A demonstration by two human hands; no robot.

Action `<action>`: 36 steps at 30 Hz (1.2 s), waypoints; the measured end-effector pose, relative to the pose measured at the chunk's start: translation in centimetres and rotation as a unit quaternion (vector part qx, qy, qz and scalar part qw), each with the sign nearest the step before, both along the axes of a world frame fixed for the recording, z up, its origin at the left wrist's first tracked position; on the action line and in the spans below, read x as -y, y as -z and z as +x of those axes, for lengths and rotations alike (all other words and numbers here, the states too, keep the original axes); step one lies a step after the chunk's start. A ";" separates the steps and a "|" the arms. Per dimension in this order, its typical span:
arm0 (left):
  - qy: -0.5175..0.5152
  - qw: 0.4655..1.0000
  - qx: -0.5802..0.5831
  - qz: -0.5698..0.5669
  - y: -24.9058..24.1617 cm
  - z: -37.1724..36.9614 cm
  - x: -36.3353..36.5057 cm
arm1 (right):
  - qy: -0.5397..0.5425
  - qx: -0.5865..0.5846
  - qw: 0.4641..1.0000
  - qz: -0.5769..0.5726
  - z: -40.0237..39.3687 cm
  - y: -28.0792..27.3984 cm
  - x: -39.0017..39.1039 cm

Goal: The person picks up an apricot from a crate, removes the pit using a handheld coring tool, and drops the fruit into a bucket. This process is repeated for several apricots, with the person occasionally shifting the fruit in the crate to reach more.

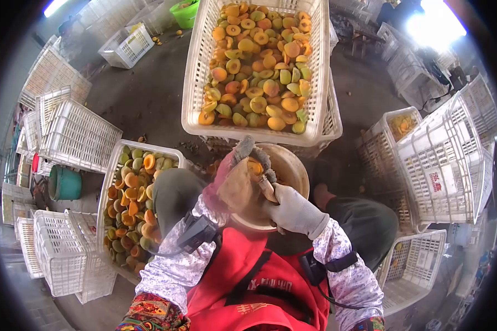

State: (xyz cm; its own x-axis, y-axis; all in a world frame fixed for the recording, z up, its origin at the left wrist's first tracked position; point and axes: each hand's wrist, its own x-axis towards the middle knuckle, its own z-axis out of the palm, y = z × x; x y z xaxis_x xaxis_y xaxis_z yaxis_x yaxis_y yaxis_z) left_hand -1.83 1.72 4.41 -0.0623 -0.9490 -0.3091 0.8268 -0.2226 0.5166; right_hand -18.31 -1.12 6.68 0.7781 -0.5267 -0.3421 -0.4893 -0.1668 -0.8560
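Observation:
My left hand (243,171), in a worn glove with grey fingertips, is wrapped round an orange apricot (254,167) above a round tub (294,169). In a pale grey glove, my right hand (298,211) grips a small tool by its brown handle (267,190), close to the fruit. The tool's tip is hidden by the fingers. Beyond the tub, a white crate (190,105) holds many halved apricots (259,69). At my left knee, another white crate (101,220) is full of whole and halved apricots (130,207).
White stacked crates (77,135) stand on the left beside a green bucket (66,182). More crates (436,171) are stacked on the right, one holding fruit. A bright green basin (185,14) lies at the back. My knees flank the tub.

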 end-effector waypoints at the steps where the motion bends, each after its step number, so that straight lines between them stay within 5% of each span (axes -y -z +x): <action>1: -0.017 1.000 -0.005 0.024 0.2 -0.2 0.2 | -0.047 0.001 0.998 -0.035 -0.1 0.1 0.1; 4: -0.080 0.995 0.021 0.053 1.7 -0.9 0.7 | 0.070 -0.049 0.987 -0.139 0.8 0.9 -1.6; 7: -0.072 0.993 0.014 0.087 2.1 -1.1 0.2 | 0.146 0.037 0.988 -0.044 0.9 4.1 -1.9; 9: -0.050 0.995 0.000 0.089 2.9 -0.9 0.3 | 0.112 0.008 0.990 -0.083 0.5 3.5 -1.5; 11: -0.024 0.999 0.024 0.042 3.0 -0.8 0.3 | 0.099 0.053 0.991 0.068 0.0 3.0 -0.9; 12: 0.013 0.989 0.144 0.017 2.9 -0.5 0.4 | 0.100 0.053 0.991 0.070 -0.3 2.6 -0.5; 15: 0.019 0.995 0.095 -0.005 7.7 1.2 0.7 | 0.014 -0.019 0.994 0.106 -0.6 1.4 -0.1; 16: 0.016 0.935 0.353 -0.040 7.9 0.6 0.8 | 0.064 -0.030 0.998 0.000 -0.6 2.5 -0.7; 17: 0.017 0.935 0.353 -0.040 7.7 0.1 0.8 | 0.112 -0.041 0.987 -0.103 -0.4 3.9 -1.4; 19: -0.082 0.996 -0.022 0.018 6.8 -0.6 0.7 | 0.153 -0.042 0.975 -0.154 0.6 5.6 -2.3; 21: -0.043 0.999 -0.028 -0.016 7.3 0.0 0.4 | 0.173 0.180 0.959 0.134 0.8 4.4 -2.5; 23: -0.034 0.998 -0.050 -0.026 4.7 -0.5 0.5 | 0.163 0.190 0.960 0.126 0.7 3.9 -2.2; 26: 0.051 0.998 0.006 -0.024 3.5 0.1 0.8 | 0.110 0.091 0.987 0.078 -0.4 2.7 -1.2; 27: 0.052 0.998 0.006 -0.026 3.8 0.1 1.0 | 0.073 0.035 0.997 -0.017 -0.8 3.0 -0.9; 29: 0.025 0.986 0.159 0.033 6.4 0.1 0.7 | 0.035 -0.025 0.993 -0.106 -1.7 4.5 -0.9; 30: 0.161 0.983 0.008 -0.091 10.6 2.5 -0.2 | 0.001 0.027 0.989 -0.142 -2.1 5.8 -0.7; 31: 0.162 0.983 0.006 -0.091 13.3 2.5 0.3 | -0.033 0.078 0.980 -0.178 -2.4 6.5 -0.7; 32: 0.130 0.969 0.192 -0.086 15.3 2.3 1.0 | -0.032 0.078 0.981 -0.177 -2.5 5.4 -0.7; 33: 0.094 0.920 0.372 -0.079 16.1 2.1 1.4 | 0.011 0.077 0.997 -0.019 -2.4 3.4 -0.5; 34: 0.096 0.919 0.374 -0.077 14.7 1.4 1.3 | 0.055 0.075 0.985 0.143 -2.3 2.3 -0.6; 36: 0.013 0.966 0.256 0.033 10.2 0.0 1.0 | 0.065 0.069 0.984 0.154 -2.2 2.0 -0.8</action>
State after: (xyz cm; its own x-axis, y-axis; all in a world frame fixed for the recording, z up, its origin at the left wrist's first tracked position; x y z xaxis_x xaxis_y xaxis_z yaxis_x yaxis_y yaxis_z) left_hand -1.85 0.74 -5.75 0.0907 -0.9265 -0.3651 0.4603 -0.2861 0.8404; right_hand -20.52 -0.31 4.71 0.7617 -0.5118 -0.3973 -0.3653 0.1672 -0.9157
